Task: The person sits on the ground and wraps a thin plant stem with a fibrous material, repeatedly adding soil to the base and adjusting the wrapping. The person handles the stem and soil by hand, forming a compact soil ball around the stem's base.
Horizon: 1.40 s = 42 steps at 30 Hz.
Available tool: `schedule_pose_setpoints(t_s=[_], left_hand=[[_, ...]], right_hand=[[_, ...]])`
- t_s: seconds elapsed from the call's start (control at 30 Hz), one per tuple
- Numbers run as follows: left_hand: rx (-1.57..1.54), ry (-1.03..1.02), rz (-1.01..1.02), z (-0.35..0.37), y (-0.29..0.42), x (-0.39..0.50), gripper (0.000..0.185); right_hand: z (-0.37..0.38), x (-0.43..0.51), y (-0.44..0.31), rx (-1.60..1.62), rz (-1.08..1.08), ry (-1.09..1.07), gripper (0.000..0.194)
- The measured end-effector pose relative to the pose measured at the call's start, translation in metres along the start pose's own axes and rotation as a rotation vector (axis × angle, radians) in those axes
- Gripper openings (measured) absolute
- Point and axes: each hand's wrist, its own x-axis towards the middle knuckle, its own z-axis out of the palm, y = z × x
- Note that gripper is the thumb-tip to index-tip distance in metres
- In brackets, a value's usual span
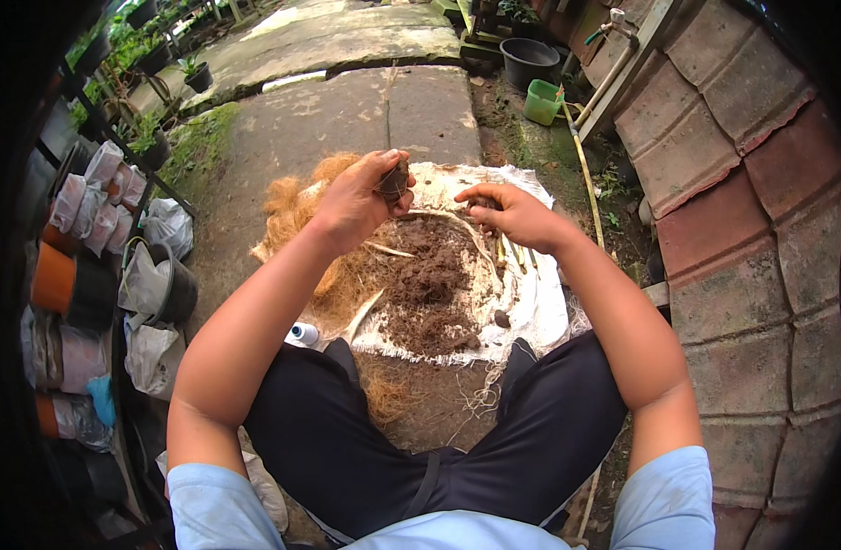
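Observation:
My left hand (369,196) is closed round a dark clump of soil (394,182), with a thin stem rising from its top. To its right, my right hand (513,214) has curled fingers round a smaller dark lump (484,203), above the white woven sheet (547,295). Loose brown soil (430,271) lies on the sheet below and between my hands. Orange-brown coconut fibre (293,206) is heaped at the sheet's left side. Several short green stems (516,253) lie under my right hand, and a small dark lump (502,318) rests near the sheet's lower right.
A white thread spool (303,334) lies by my left knee. Shelving at left holds plastic bags (162,223) and pots (176,282). Stacked roof tiles (729,344) flank the right side. A green container (542,102) and a black basin (529,62) stand beyond the sheet, near a tap (616,24).

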Motion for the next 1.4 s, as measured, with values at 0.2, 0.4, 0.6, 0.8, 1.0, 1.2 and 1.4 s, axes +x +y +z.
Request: schedule_pose_setpoints(t_s=[0.2,0.4,0.6,0.8,1.0,1.2,1.4], left_hand=[[0.086,0.080,0.103,0.018,-0.003,0.004,0.027],[0.097,0.155,0.157,0.030,-0.007,0.008,0.023],[0.031,-0.124,0.089,0.039,-0.016,0.007,0.028],[-0.004,-0.167,0.033,0.051,-0.021,0.008,0.031],[-0.010,-0.200,0.032,0.050,-0.022,0.010,0.036],[-0.026,-0.121,0.004,0.070,-0.013,0.001,0.036],[-0.056,-0.110,0.023,0.060,-0.018,0.004,0.042]], right_hand=[[0.010,0.011,0.010,-0.164,-0.012,0.003,0.043],[0.024,0.017,-0.007,0.014,-0.096,0.106,0.050],[0.042,0.003,-0.050,0.753,-0.242,-0.014,0.065],[0.036,0.005,-0.042,0.942,-0.260,-0.092,0.074],[0.038,0.008,-0.041,0.725,-0.284,-0.020,0.060],[0.043,0.009,-0.037,0.348,-0.430,0.251,0.075],[0.043,0.008,-0.049,0.328,-0.290,0.160,0.089]])
